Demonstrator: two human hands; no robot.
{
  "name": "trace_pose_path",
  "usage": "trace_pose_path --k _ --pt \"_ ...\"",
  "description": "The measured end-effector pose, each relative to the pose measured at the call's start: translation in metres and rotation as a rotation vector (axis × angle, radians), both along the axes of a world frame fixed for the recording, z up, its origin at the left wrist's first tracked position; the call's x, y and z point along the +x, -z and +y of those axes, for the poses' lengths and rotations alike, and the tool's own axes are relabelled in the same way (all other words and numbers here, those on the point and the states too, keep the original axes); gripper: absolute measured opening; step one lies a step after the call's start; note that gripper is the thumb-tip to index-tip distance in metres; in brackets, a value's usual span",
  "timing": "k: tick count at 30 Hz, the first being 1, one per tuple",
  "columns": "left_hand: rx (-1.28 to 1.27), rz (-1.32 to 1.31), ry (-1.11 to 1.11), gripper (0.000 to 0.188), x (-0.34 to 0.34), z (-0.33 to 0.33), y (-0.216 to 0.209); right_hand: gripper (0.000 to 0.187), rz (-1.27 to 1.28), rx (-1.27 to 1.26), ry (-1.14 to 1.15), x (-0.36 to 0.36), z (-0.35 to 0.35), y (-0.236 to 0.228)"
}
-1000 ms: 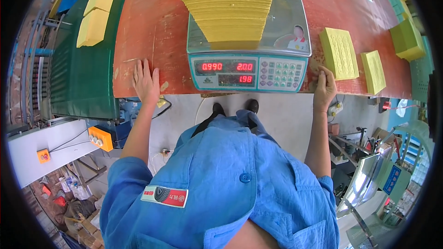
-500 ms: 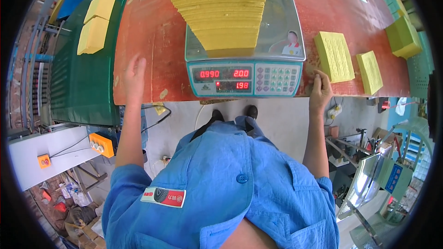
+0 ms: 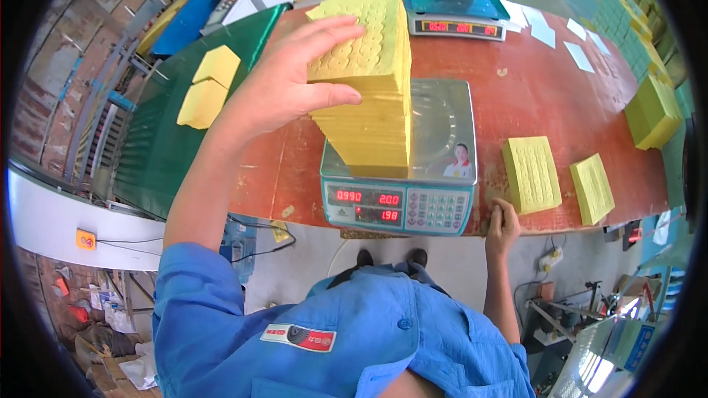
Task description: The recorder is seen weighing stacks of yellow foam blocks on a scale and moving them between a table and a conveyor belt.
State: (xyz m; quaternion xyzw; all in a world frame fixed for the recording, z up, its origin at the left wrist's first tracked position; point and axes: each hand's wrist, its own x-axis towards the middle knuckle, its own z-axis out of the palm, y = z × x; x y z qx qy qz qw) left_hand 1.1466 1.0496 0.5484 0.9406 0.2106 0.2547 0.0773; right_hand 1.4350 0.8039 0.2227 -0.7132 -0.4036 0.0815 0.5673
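A tall stack of yellow embossed sheets [image 3: 372, 96] stands on the steel pan of a digital scale [image 3: 435, 140] on the red table [image 3: 516, 96]. My left hand [image 3: 291, 81] is raised against the left side of the stack near its top, fingers spread, thumb touching the sheets. My right hand [image 3: 503, 222] rests on the table's front edge, beside the scale's right corner and a small yellow stack [image 3: 531, 173].
Another small yellow stack [image 3: 591, 188] lies right of that. A second scale [image 3: 457, 7] with a yellow pile stands at the far side. Yellow pads [image 3: 208, 85] lie on a green conveyor [image 3: 158, 147] to the left. More yellow stacks [image 3: 653, 110] sit at the right edge.
My left hand has lifted off the table's front edge and risen to the side of the tall stack. The right hand has stayed at the table edge. The view has tilted up.
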Motion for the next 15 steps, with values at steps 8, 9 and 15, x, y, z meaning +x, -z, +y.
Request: trace_pose_path --k 8,9,15 --pt "-0.178 0.194 -0.07 0.058 0.021 0.012 -0.024 0.012 0.071 -0.01 -0.077 0.006 0.001 -0.016" --pt "-0.175 0.198 -0.065 0.058 0.023 0.013 -0.025 0.012 0.057 -0.018 -0.093 0.007 0.001 -0.018" --pt "-0.2 0.209 -0.079 0.054 0.024 0.013 -0.028 0.012 0.037 -0.028 -0.1 0.009 -0.003 -0.017"
